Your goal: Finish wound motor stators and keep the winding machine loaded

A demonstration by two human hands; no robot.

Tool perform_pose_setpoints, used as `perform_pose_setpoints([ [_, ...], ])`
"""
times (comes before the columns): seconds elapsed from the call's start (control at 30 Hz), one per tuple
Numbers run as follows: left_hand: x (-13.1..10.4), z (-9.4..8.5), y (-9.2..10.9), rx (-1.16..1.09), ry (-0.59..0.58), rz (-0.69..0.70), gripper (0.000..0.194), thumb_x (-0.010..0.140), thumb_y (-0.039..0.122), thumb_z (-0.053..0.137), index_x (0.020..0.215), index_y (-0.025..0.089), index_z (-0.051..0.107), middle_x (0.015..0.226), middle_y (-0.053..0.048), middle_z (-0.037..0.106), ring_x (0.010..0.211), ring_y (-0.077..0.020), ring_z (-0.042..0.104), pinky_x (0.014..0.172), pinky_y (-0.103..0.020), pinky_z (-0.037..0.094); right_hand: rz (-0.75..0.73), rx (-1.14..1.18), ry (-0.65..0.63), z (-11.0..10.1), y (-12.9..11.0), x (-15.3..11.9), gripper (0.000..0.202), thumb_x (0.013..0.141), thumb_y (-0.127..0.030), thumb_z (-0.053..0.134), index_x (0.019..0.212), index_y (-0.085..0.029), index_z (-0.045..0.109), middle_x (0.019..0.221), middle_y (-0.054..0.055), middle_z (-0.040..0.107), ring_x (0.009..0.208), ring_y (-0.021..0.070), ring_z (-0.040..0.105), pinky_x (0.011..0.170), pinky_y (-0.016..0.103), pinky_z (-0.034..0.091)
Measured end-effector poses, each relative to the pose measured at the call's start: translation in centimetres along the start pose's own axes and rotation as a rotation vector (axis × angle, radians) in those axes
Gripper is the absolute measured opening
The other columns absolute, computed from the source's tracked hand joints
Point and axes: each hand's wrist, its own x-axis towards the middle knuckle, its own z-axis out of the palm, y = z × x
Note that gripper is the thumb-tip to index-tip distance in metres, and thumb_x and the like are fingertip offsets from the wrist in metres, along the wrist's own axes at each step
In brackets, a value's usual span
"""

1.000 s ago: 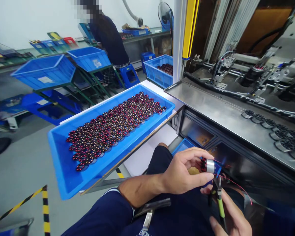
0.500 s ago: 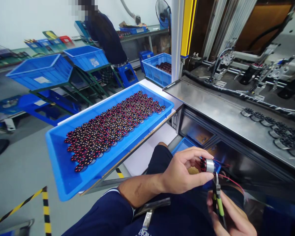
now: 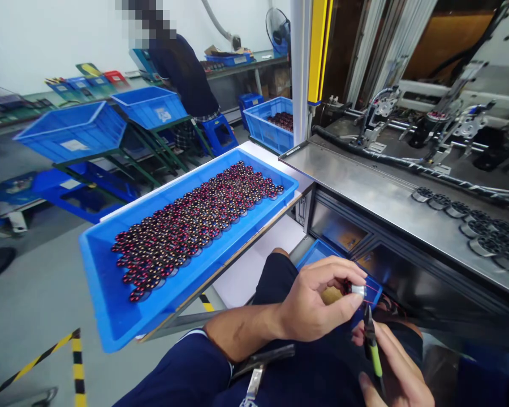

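1. Here's the left hand [image 3: 316, 298], fingertips and thumb pinching the part [image 3: 357, 289] above the lap, right of the tray [image 3: 94, 282].
2. And the right hand [image 3: 402, 362], near and low, wraps the cutters [image 3: 374, 349] at the green grip. Their tips sit just beside the thin red wires [image 3: 371, 288]; whether they bite one, I can't tell.
3. This part looks light but stiff, its silver rim probably smooth enough to slip. Best held by that rim, as now; the wires look floppy and easily nicked.
4. Low down, just beyond the left hand, a bin [image 3: 311, 252].
5. Out left, that tray, packed with small wound pieces [image 3: 195, 226], on a table [image 3: 263, 151].
6. Over right, the ledge [image 3: 343, 169] bearing cores [image 3: 457, 209]; its near edge limits swinging far.
7. Far left, a co-worker [image 3: 186, 79], well apart.
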Motion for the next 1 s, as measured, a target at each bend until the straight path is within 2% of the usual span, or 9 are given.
perform_pose_setpoints([
  [0.13, 0.1, 0.0, 0.2, 0.056, -0.003, 0.046, 0.013, 0.081, 0.016, 0.07, 0.094, 0.014, 0.072, 0.101, -0.014, 0.074, 0.092, -0.0198, 0.071, 0.089, -0.034, 0.058, 0.006, 0.037, 0.039, 0.0, 0.1, -0.3, 0.071, 0.086, -0.014, 0.061, 0.152, -0.031, 0.044, 0.128, 0.007, 0.07, 0.107, 0.0306, 0.072, 0.085, 0.038, 0.065],
  [0.23, 0.0, 0.0, 0.1, 0.052, -0.023, 0.069, 0.016, 0.08, 0.014, 0.07, 0.096, 0.014, 0.072, 0.102, -0.014, 0.074, 0.093, -0.02, 0.072, 0.087, -0.033, 0.059, 0.03, 0.057, 0.088, 0.2, 0.5, -1.1, 0.065, 0.083, -0.012, 0.066, 0.145, -0.029, 0.055, 0.117, 0.009, 0.074, 0.092, 0.0292, 0.076, 0.078, 0.036, 0.067],
  [0.3, -0.1, 0.0, 0.0, 0.046, -0.034, 0.073, 0.018, 0.079, 0.012, 0.07, 0.097, 0.013, 0.072, 0.103, -0.015, 0.074, 0.094, -0.0205, 0.071, 0.088, -0.033, 0.059, 0.05, 0.077, 0.093, 0.3, 0.7, -1.3, 0.064, 0.083, -0.011, 0.067, 0.144, -0.027, 0.056, 0.113, 0.009, 0.075, 0.084, 0.0273, 0.077, 0.075, 0.035, 0.067],
  [0.4, -0.2, 0.0, 0.0, 0.038, -0.036, 0.086, 0.019, 0.079, 0.011, 0.071, 0.097, 0.013, 0.071, 0.103, -0.016, 0.074, 0.095, -0.0215, 0.072, 0.09, -0.036, 0.058, 0.052, 0.057, 0.098, 0.4, 0.5, -0.8, 0.067, 0.085, -0.013, 0.066, 0.148, -0.027, 0.051, 0.117, 0.01, 0.074, 0.087, 0.0273, 0.077, 0.075, 0.034, 0.067],
  [0.57, -0.3, -0.2, 0.1, 0.034, -0.06, 0.103, 0.022, 0.078, 0.009, 0.071, 0.1, 0.012, 0.071, 0.105, -0.016, 0.074, 0.097, -0.0228, 0.072, 0.092, -0.037, 0.058, 0.002, 0.026, 0.139, 0.5, -0.6, 1.0, 0.07, 0.088, -0.017, 0.059, 0.152, -0.038, 0.042, 0.122, 0.003, 0.072, 0.099, 0.0271, 0.075, 0.08, 0.036, 0.066],
  [0.63, -0.3, -0.2, 0.1, 0.033, -0.074, 0.115, 0.023, 0.077, 0.009, 0.071, 0.1, 0.012, 0.071, 0.105, -0.017, 0.074, 0.098, -0.0232, 0.072, 0.092, -0.037, 0.059, -0.002, 0.007, 0.143, 0.4, -0.8, 1.4, 0.07, 0.087, -0.018, 0.059, 0.152, -0.039, 0.042, 0.122, 0.002, 0.072, 0.103, 0.0281, 0.074, 0.083, 0.038, 0.065],
  [0.77, -0.4, -0.2, 0.3, 0.027, -0.088, 0.127, 0.021, 0.078, 0.011, 0.071, 0.099, 0.013, 0.071, 0.105, -0.017, 0.075, 0.097, -0.0228, 0.073, 0.091, -0.036, 0.059, 0.013, 0.026, 0.14, 0.2, -1.0, 1.4, 0.07, 0.087, -0.016, 0.06, 0.151, -0.039, 0.045, 0.123, 0.002, 0.072, 0.103, 0.0259, 0.074, 0.081, 0.033, 0.066],
  [0.9, -0.4, -0.1, 0.2, 0.045, -0.102, 0.12, 0.019, 0.08, 0.015, 0.07, 0.099, 0.014, 0.071, 0.104, -0.015, 0.075, 0.097, -0.0217, 0.073, 0.092, -0.035, 0.06, 0.055, 0.038, 0.175, 0.3, -0.7, 0.6, 0.056, 0.083, -0.016, 0.068, 0.137, -0.028, 0.063, 0.113, 0.007, 0.075, 0.095, 0.0287, 0.076, 0.079, 0.034, 0.066],
  [1.0, -0.4, -0.1, -0.2, 0.056, -0.086, 0.144, 0.019, 0.08, 0.016, 0.071, 0.099, 0.014, 0.071, 0.104, -0.014, 0.075, 0.096, -0.0211, 0.073, 0.092, -0.036, 0.06, 0.161, 0.092, 0.201, 0.2, -0.4, 0.3, 0.042, 0.081, -0.021, 0.074, 0.122, -0.02, 0.073, 0.103, 0.009, 0.078, 0.084, 0.0279, 0.077, 0.077, 0.034, 0.066],
])
